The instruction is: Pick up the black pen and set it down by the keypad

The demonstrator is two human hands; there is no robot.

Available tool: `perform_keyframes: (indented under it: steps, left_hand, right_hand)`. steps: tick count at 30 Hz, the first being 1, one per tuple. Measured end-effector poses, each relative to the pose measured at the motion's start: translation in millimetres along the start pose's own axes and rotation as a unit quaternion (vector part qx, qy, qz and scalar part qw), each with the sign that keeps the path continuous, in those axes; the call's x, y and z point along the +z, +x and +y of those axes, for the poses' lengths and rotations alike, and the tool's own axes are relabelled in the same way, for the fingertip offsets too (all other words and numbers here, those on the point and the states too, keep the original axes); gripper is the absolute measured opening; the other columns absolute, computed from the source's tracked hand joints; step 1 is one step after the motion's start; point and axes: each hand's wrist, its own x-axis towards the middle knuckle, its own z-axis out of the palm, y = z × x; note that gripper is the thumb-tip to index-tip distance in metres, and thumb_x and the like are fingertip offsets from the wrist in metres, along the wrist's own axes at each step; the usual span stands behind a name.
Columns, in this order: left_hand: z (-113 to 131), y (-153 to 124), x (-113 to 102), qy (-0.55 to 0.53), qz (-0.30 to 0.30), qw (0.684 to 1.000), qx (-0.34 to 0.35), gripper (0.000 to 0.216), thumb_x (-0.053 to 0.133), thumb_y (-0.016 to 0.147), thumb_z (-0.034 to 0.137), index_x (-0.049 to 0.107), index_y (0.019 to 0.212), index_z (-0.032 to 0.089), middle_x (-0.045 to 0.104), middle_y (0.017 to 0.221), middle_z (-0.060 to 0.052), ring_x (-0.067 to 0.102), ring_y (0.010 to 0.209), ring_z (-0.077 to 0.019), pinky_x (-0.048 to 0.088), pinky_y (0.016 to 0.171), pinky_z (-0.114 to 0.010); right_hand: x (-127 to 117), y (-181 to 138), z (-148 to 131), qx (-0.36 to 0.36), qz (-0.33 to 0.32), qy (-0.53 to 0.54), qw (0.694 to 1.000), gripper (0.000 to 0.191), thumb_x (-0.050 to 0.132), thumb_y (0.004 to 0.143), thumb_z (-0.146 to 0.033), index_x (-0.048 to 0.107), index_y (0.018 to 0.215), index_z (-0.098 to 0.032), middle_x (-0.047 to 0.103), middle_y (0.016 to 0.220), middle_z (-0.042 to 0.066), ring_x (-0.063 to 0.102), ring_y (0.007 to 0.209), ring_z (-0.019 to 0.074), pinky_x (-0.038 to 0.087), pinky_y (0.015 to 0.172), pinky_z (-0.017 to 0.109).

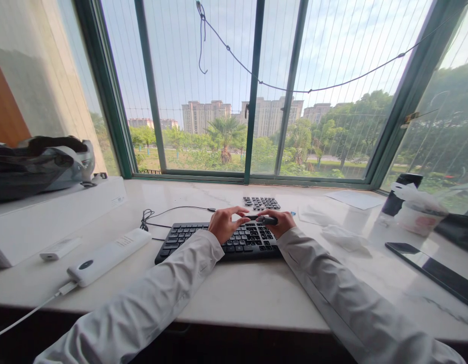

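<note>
A black keyboard lies on the white marbled counter, with keycaps off on its right part, where bare switch places show. My left hand is over its upper middle edge, index finger and thumb stretched out and apart, with nothing visible between them. My right hand is over the upper right of the keyboard, fingers closed round a small dark-handled tool. The tool's tip points left towards my left thumb; its exact kind is too small to tell. Loose black keycaps lie in rows just behind the keyboard.
A white power bank with a cable lies left, near a small white box and a large white box bearing a dark bag. A black cable coils behind. At right are a phone, crumpled plastic and paper.
</note>
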Motion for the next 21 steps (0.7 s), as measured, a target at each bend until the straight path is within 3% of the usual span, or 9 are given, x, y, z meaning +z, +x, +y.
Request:
perform_keyframes:
  steps: [4,11,17,21]
  left_hand:
    - [-1,-1,0,0.005,-0.011,1.0,0.004,0.033,0.066,0.076,0.046,0.067,0.106,0.031,0.074,0.09,0.005,0.066,0.075,-0.0135,0.048,0.07,-0.023]
    - [-3,-2,1,0.051,0.003,0.999,0.015,0.025,0.064,0.078,0.047,0.071,0.098,0.033,0.073,0.098,0.005,0.067,0.093,-0.0176,0.049,0.081,-0.027]
    - [-7,2,-4,0.107,0.011,0.994,-0.036,0.024,0.064,0.077,0.048,0.072,0.095,0.035,0.072,0.101,0.006,0.065,0.098,-0.0185,0.049,0.083,-0.028]
    - [-16,6,-9,0.133,-0.003,0.99,-0.056,0.024,0.064,0.077,0.048,0.073,0.094,0.036,0.072,0.1,0.006,0.064,0.099,-0.0195,0.049,0.084,-0.028]
  right_hand:
    - [2,3,-1,0.017,0.019,0.05,0.998,0.027,0.061,0.077,-0.044,0.072,0.084,-0.021,0.068,0.065,0.0,0.06,0.058,0.0128,0.043,0.058,0.021]
    - [3,6,-3,0.045,-0.001,0.019,0.999,0.032,0.058,0.078,-0.05,0.072,0.08,-0.021,0.068,0.067,0.0,0.059,0.06,0.0132,0.042,0.061,0.023]
    - [-9,13,9,0.203,0.018,-0.123,0.971,0.038,0.045,0.085,-0.056,0.07,0.092,-0.028,0.07,0.082,0.003,0.063,0.078,0.0191,0.042,0.067,0.026]
    - [-26,15,21,0.27,-0.039,-0.221,0.936,0.032,0.044,0.086,-0.047,0.068,0.099,-0.03,0.069,0.088,0.007,0.063,0.082,0.0235,0.042,0.069,0.031]
